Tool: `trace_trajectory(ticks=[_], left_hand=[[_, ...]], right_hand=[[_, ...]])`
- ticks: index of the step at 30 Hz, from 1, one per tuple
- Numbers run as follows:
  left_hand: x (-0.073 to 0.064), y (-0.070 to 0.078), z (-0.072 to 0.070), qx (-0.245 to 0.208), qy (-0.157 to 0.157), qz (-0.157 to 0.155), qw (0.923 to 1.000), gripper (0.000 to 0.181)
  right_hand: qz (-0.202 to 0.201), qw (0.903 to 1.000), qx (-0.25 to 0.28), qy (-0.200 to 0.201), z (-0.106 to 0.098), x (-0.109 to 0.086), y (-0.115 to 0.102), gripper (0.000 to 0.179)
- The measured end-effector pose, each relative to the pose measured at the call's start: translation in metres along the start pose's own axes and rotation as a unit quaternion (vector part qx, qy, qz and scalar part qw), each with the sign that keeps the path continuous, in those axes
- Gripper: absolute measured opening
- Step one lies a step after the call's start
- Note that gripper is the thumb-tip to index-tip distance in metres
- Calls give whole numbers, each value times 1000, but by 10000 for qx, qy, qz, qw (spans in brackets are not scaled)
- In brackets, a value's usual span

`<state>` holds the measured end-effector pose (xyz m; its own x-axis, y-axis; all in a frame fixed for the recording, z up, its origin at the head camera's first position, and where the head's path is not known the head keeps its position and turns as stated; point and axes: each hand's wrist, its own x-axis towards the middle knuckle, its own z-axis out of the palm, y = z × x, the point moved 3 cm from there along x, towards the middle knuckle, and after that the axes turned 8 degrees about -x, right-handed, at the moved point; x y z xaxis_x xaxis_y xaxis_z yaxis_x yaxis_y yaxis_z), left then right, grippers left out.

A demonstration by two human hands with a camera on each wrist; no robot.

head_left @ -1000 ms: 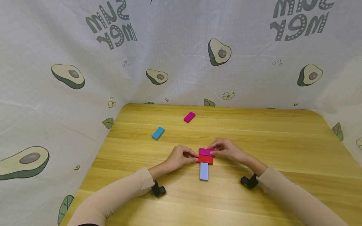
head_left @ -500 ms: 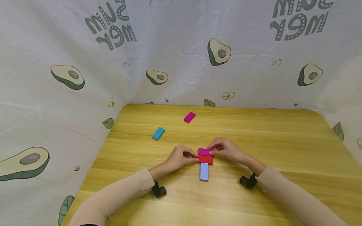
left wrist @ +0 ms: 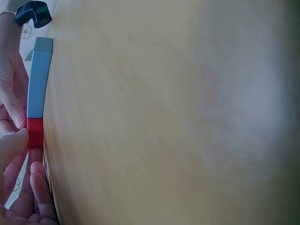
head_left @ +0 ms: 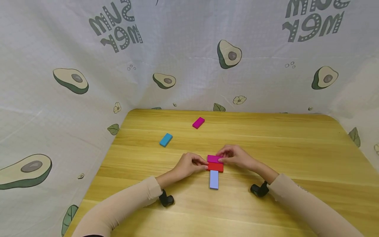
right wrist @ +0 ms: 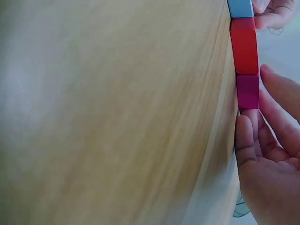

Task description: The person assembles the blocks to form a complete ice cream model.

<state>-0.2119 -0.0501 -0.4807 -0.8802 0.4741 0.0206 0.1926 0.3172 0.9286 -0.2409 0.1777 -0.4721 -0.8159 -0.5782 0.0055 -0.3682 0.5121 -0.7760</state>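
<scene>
Three flat blocks lie together on the wooden table: a magenta block [head_left: 214,159] farthest away, a red block [head_left: 215,167] against its near side, and a light blue block [head_left: 214,180] pointing toward me from the red one. At the red block's left end, my left hand [head_left: 187,165] holds it with thumb and fingertips; its end also shows in the left wrist view as a red face [left wrist: 35,133]. My right hand [head_left: 237,157] pinches the right end of the magenta block, fingers at the far side and thumb over the near part. The fingers partly cover both held ends.
A blue block [head_left: 165,140] lies farther back on the left. Another magenta block [head_left: 198,122] rests near the table's back edge. A printed cloth [head_left: 189,65] hangs behind and beside the table [head_left: 281,138]. Black wrist devices hang below both sleeves.
The magenta block in my right hand has shifted slightly left, its left end now closer in line with the red block's. The left hand stays almost still.
</scene>
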Motion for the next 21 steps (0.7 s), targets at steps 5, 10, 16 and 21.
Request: trace_trajectory(ticks=[5,10,16,21], left_hand=[[0,0,-1,-38,-14,32,10000,10],[0,0,-1,-35,-23,32,10000,10],[0,-1,-1,-36,-37,62,10000,10],[1,-1,-1,8,-24,292,9996,10]], right_hand=[[-13,9999,50,137,-1,-1,-1,27],[6,9994,133,309,-2,-3,0,29],[-182,9985,84,514,-3,-9,-1,25],[-309,9979,-102,567,-2,-15,-2,24]])
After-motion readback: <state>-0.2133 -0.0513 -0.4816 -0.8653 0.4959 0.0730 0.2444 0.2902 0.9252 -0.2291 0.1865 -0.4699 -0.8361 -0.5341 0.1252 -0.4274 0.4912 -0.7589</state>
